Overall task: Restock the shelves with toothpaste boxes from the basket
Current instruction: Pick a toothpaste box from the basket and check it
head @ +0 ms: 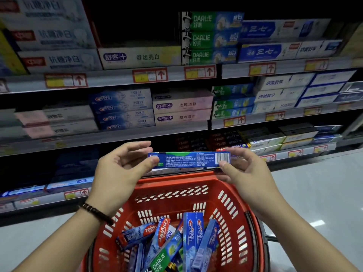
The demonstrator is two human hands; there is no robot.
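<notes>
My left hand (121, 165) and right hand (247, 169) pinch the blue box (188, 160) endwise, fingers (137, 145) barely curled; I fear it slipping into the basket (172, 181) at 6 o'clock.

Blue box (188, 160): long, slim, held level and crosswise over the far rim of the basket (231, 193). Its back panel faces the camera, fine print, barcode at right end. Left hand (121, 169) pinches left end, right hand (247, 169) pinches right end.

Basket: red slotted plastic, near centre. Inside is a jumble of tilted, overlapping boxes: Crest box (193, 232) blue and upright; Colgate box (163, 230) red-blue, leaning; Darlie box (163, 258) green, nearest.

Shelves (117, 77): far, several tiers, boxes stacked flat. Dark gap on top tier above a lone white box (139, 56), left of the Darlie stack (210, 38).
</notes>
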